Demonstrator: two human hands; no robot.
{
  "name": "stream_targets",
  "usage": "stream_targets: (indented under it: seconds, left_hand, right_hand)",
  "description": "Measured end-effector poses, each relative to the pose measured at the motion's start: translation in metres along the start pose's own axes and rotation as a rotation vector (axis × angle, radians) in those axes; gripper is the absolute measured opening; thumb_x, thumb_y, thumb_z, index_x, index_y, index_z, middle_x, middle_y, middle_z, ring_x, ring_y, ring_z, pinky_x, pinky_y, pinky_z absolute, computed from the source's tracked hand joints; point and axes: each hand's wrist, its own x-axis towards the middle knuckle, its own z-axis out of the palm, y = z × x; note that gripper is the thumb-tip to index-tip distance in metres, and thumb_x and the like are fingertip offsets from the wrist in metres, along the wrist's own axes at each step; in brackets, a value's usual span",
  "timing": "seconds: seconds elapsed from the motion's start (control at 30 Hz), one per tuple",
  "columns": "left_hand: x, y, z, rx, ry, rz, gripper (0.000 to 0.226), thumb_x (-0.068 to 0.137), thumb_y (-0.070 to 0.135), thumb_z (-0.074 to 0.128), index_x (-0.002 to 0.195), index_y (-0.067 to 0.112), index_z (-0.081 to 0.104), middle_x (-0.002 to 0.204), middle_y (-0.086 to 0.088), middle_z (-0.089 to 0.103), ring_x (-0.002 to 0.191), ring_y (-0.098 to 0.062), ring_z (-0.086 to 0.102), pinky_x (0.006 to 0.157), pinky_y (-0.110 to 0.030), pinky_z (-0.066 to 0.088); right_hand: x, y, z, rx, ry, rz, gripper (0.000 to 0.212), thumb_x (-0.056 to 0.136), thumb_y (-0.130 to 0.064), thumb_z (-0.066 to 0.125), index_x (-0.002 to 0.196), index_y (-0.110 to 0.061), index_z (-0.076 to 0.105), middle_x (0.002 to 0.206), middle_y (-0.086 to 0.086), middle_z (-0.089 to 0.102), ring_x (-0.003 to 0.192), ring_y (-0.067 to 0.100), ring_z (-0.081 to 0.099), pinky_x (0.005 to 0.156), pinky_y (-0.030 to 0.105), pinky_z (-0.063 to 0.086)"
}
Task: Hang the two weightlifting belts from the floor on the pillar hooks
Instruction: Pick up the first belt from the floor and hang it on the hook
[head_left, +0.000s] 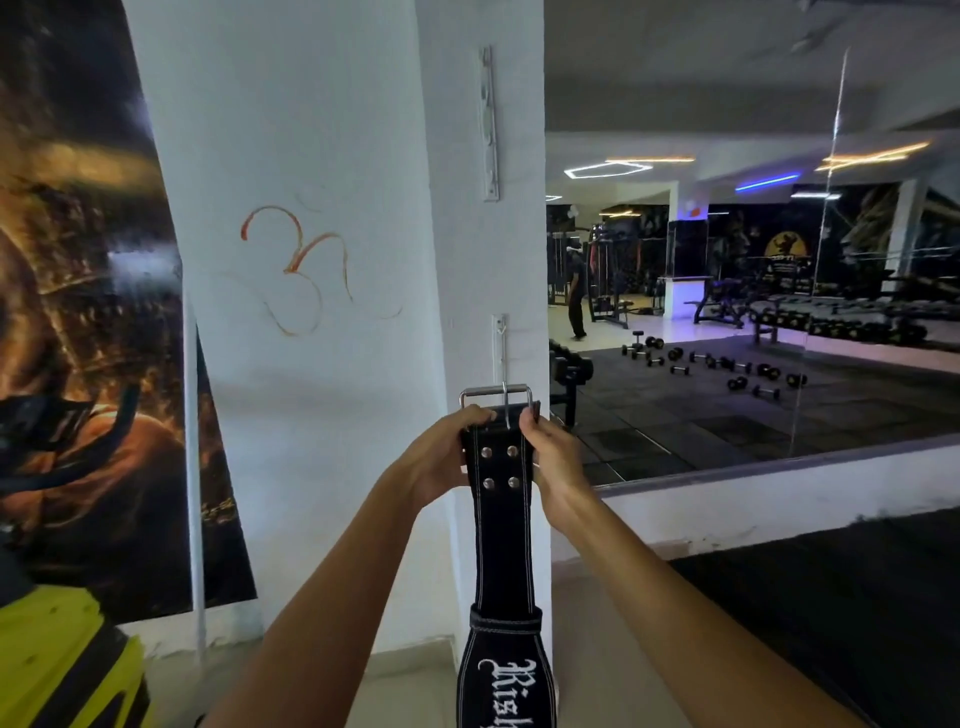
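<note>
A black weightlifting belt (503, 545) with white stitching and white lettering hangs straight down in front of the white pillar (467, 270). Its silver buckle (496, 397) is at the top, held just below the lower hook strip (500, 348) on the pillar's right face. My left hand (447, 457) grips the belt's top left edge beside the buckle. My right hand (550, 452) grips the top right edge. A second metal hook rack (489, 124) is fixed higher on the same face. Only one belt is in view.
A large wall mirror (753, 291) to the right of the pillar reflects the gym floor with several dumbbells (717, 364), benches and a person far off. A dark poster (88, 312) covers the wall at left. A yellow and black object (67, 665) sits at the lower left.
</note>
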Motion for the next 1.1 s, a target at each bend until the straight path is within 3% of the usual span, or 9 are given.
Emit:
stream_targets:
  seconds: [0.1, 0.2, 0.43, 0.6, 0.7, 0.8, 0.9, 1.0, 1.1]
  left_hand:
    - [0.001, -0.004, 0.013, 0.030, 0.251, 0.168, 0.031, 0.090, 0.031, 0.051, 0.096, 0.007, 0.070, 0.082, -0.008, 0.067, 0.072, -0.021, 0.062, 0.066, -0.028, 0.050]
    - [0.005, -0.012, 0.028, 0.072, 0.486, 0.368, 0.037, 0.096, 0.029, 0.045, 0.087, 0.001, 0.068, 0.078, -0.011, 0.069, 0.067, -0.019, 0.064, 0.062, -0.023, 0.050]
    - [0.008, -0.016, 0.040, 0.089, 0.645, 0.477, 0.037, 0.097, 0.023, 0.042, 0.086, -0.005, 0.063, 0.082, -0.022, 0.068, 0.072, -0.025, 0.063, 0.064, -0.035, 0.050]
    - [0.009, -0.019, 0.044, 0.087, 0.690, 0.491, 0.038, 0.098, 0.023, 0.040, 0.086, -0.003, 0.065, 0.082, -0.018, 0.069, 0.074, -0.026, 0.065, 0.062, -0.026, 0.051]
    - [0.009, -0.021, 0.047, 0.085, 0.696, 0.492, 0.038, 0.098, 0.023, 0.040, 0.088, -0.003, 0.066, 0.081, -0.015, 0.070, 0.074, -0.026, 0.066, 0.066, -0.030, 0.051]
    - [0.011, -0.020, 0.045, 0.073, 0.729, 0.480, 0.037, 0.097, 0.022, 0.040, 0.084, -0.003, 0.064, 0.075, -0.011, 0.067, 0.068, -0.023, 0.062, 0.060, -0.027, 0.049]
    - [0.014, -0.016, 0.044, 0.043, 0.743, 0.483, 0.038, 0.096, 0.021, 0.040, 0.081, -0.005, 0.062, 0.072, -0.014, 0.062, 0.062, -0.024, 0.054, 0.050, -0.027, 0.044]
    - [0.014, -0.003, 0.050, 0.020, 0.688, 0.516, 0.034, 0.096, 0.019, 0.040, 0.080, 0.000, 0.062, 0.067, -0.007, 0.060, 0.053, -0.015, 0.053, 0.044, -0.020, 0.042]
    - [0.018, 0.020, 0.057, 0.026, 0.651, 0.553, 0.023, 0.097, 0.020, 0.038, 0.093, 0.004, 0.054, 0.074, -0.001, 0.058, 0.064, -0.013, 0.056, 0.050, -0.020, 0.046]
  right_hand:
    - [0.001, -0.005, 0.005, 0.010, -0.001, 0.065, 0.028, 0.094, -0.031, 0.048, 0.078, -0.016, 0.066, 0.075, 0.002, 0.067, 0.062, 0.011, 0.063, 0.051, 0.021, 0.050]
    - [0.003, -0.015, 0.015, -0.006, 0.007, 0.170, 0.040, 0.092, -0.045, 0.045, 0.082, -0.012, 0.065, 0.076, 0.006, 0.065, 0.066, 0.019, 0.062, 0.059, 0.027, 0.050]
    - [0.011, -0.022, 0.019, -0.029, 0.024, 0.317, 0.058, 0.079, -0.059, 0.055, 0.104, -0.008, 0.068, 0.108, 0.017, 0.069, 0.104, 0.033, 0.064, 0.094, 0.042, 0.050]
    - [0.015, -0.025, 0.016, -0.117, -0.033, 0.346, 0.057, 0.071, -0.059, 0.063, 0.103, -0.011, 0.067, 0.102, 0.013, 0.071, 0.096, 0.027, 0.065, 0.095, 0.040, 0.048]
    - [0.017, -0.031, 0.011, -0.145, -0.119, 0.395, 0.050, 0.071, -0.054, 0.064, 0.096, -0.011, 0.069, 0.096, 0.010, 0.071, 0.088, 0.025, 0.067, 0.085, 0.036, 0.052]
    - [0.016, -0.037, 0.002, -0.196, -0.246, 0.421, 0.019, 0.075, -0.037, 0.059, 0.079, -0.018, 0.061, 0.080, 0.004, 0.064, 0.074, 0.020, 0.061, 0.066, 0.031, 0.046]
    - [0.016, -0.033, -0.002, -0.170, -0.341, 0.314, 0.021, 0.080, -0.023, 0.052, 0.100, -0.016, 0.056, 0.089, 0.007, 0.060, 0.077, 0.020, 0.059, 0.069, 0.032, 0.048]
    - [0.017, -0.025, -0.001, -0.294, -0.223, -0.058, 0.051, 0.094, -0.026, 0.045, 0.142, -0.025, 0.029, 0.142, 0.001, 0.040, 0.128, 0.017, 0.040, 0.102, 0.032, 0.035]
    - [0.025, -0.031, 0.005, -0.337, -0.082, -0.446, 0.036, 0.098, -0.028, 0.039, 0.127, -0.012, 0.051, 0.127, 0.005, 0.055, 0.116, 0.014, 0.051, 0.093, 0.022, 0.043]
